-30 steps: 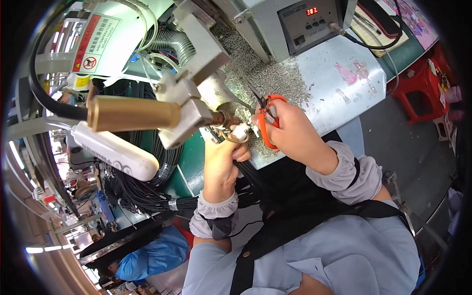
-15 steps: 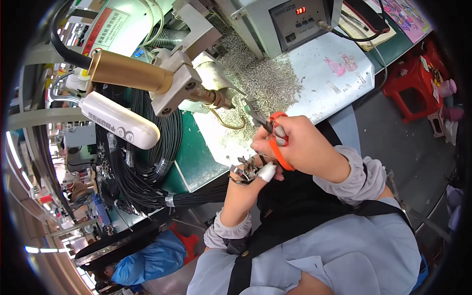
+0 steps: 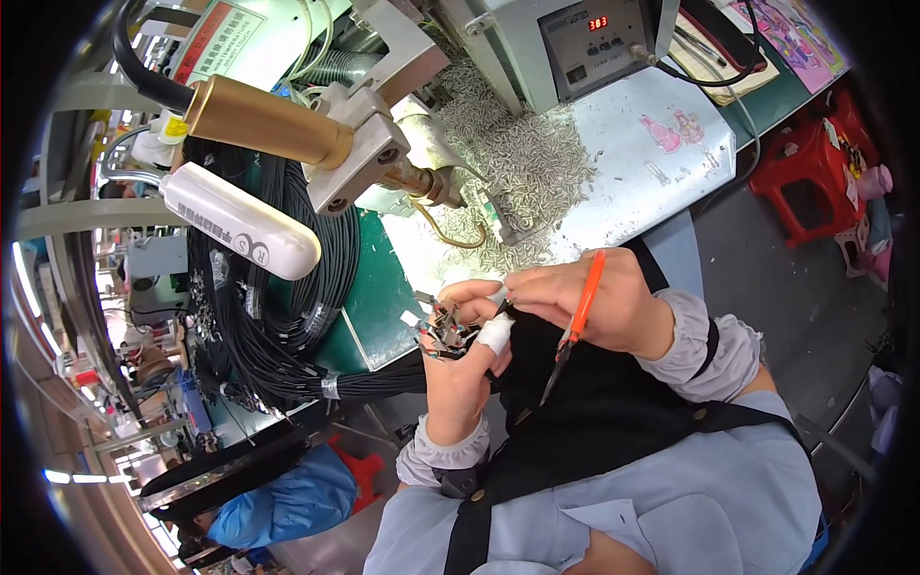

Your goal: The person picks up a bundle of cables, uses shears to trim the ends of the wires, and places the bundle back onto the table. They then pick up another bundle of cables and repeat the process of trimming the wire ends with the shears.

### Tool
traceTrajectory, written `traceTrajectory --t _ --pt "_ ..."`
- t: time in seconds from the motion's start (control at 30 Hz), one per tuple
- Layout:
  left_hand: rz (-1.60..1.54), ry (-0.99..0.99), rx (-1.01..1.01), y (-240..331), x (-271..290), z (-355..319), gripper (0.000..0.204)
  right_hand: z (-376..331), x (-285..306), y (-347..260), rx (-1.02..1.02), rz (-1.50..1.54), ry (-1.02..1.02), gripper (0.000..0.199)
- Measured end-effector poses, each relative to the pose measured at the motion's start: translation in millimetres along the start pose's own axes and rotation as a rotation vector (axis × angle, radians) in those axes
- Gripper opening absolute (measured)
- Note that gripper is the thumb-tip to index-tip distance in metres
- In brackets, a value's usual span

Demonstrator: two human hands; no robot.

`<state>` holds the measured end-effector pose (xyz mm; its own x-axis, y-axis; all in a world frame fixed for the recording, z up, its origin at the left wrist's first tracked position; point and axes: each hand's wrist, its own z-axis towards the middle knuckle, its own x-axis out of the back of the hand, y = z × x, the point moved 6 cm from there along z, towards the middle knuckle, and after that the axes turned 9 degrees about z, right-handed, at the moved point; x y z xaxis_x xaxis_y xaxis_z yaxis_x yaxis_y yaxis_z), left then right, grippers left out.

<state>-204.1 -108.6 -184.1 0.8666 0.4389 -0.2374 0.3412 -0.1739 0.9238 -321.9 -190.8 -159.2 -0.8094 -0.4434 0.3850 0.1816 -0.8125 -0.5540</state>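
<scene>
My left hand is closed around a bunch of small cable ends with metal and black connector parts. A white wrap covers its thumb. My right hand meets the left fingertips, its thumb and finger pinched on a small dark piece that I cannot fully make out. Slim pliers with orange handles are tucked in the right hand, their dark pointed jaws turned down toward my apron. Beyond both hands, the soldering head stands over the bench with a bent copper-coloured tube below it.
Small silvery bits heap around the machine on a pale board. A brass cylinder and a white cylinder jut in at left. Black cable coils lie beside them. A control box stands behind; a red stool is at right.
My right hand has drawn back from the soldering head. The pliers have swung from pointing at the machine to pointing down toward me. My left hand has shifted slightly left, with its bunch turned more into view.
</scene>
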Motion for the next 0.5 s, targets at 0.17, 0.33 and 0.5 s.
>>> traceTrajectory --t 0.17,0.33,0.5 --pt "0.017 0.059 0.053 -9.8 8.3 0.5 0.023 -6.6 -8.4 8.4 -0.139 0.23 0.006 0.015" --pt "0.559 0.21 -0.308 8.4 -4.2 -3.7 0.017 -10.6 -14.8 10.9 -0.471 0.379 0.007 0.01" --pt "0.217 0.197 -0.087 -3.2 3.5 -4.6 0.016 -20.2 -29.7 24.9 -0.862 1.059 0.205 0.006"
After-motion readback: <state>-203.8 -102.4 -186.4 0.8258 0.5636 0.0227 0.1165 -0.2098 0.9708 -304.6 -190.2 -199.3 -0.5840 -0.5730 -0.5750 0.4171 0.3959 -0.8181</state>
